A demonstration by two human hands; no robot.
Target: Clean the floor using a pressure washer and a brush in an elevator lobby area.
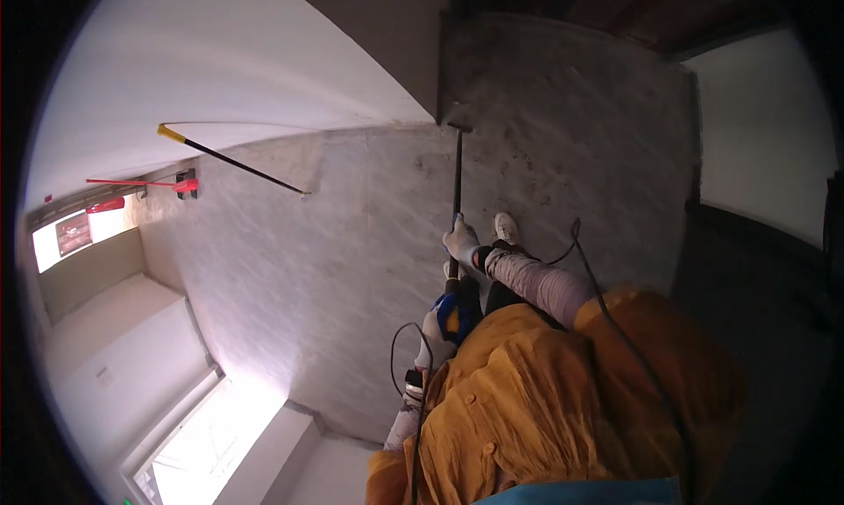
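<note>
A long-handled scraper (458, 175) with a dark shaft and a narrow, flat T-shaped head runs away from me. Its head rests on the grey floor close to the wall corner. My right hand (462, 239), in a white and blue work glove, is closed round the shaft about midway. Nearer my body, my left hand (432, 325), gloved the same way, is closed about the rear end of the handle; its fingers are partly hidden. Dark scuffs and crumbs (527, 153) mark the floor right of the scraper head. My pale shoe (505, 228) stands beside the shaft.
A black pole with a yellow end (233, 164) leans at the left wall. Farther left are a red long-handled brush (186, 186) and a red object (105, 204) by an opening. Dark cables (607, 307) hang by my arms. A white panel (760, 136) stands right.
</note>
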